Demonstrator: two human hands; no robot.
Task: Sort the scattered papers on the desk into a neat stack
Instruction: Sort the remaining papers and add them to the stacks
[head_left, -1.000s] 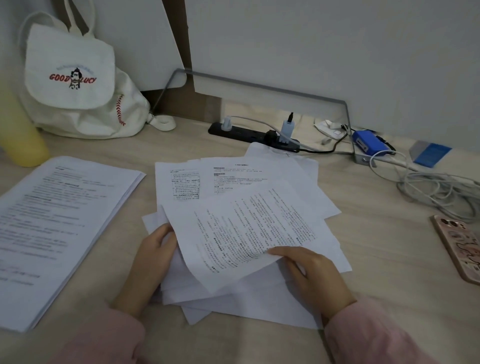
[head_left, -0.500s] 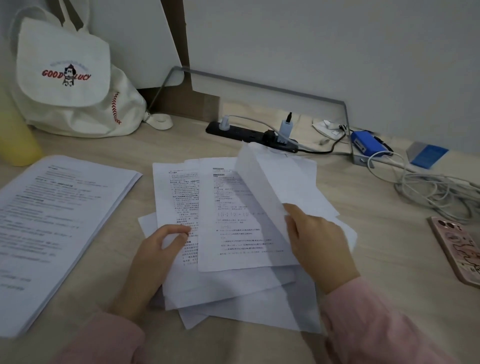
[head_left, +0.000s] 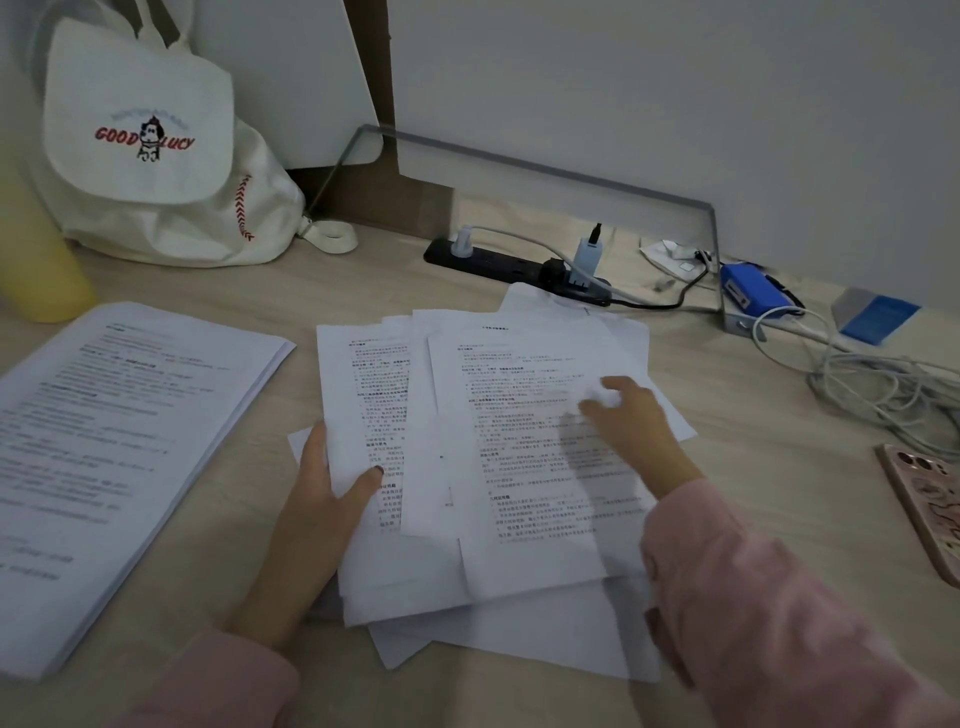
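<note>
Several loose printed sheets (head_left: 488, 467) lie overlapping and askew in the middle of the wooden desk (head_left: 779, 519). My left hand (head_left: 332, 499) grips the left edge of the pile, thumb on top of a sheet and fingers under it. My right hand (head_left: 634, 421) lies on the topmost sheet (head_left: 524, 457) with fingers stretched forward; it is motion-blurred. A thick, squared stack of printed pages (head_left: 114, 447) sits to the left of the pile.
A white canvas bag (head_left: 156, 156) and a yellow bottle (head_left: 41, 270) stand at the back left. A black power strip (head_left: 514, 265), a blue box (head_left: 753, 291) and tangled white cables (head_left: 893, 395) fill the back right. A pink phone (head_left: 930, 509) lies at the right edge.
My right hand lifted the top sheet, turned it over and laid it down flat on the pile, then slid forward across it. My left hand kept hold of the pile's left edge.
</note>
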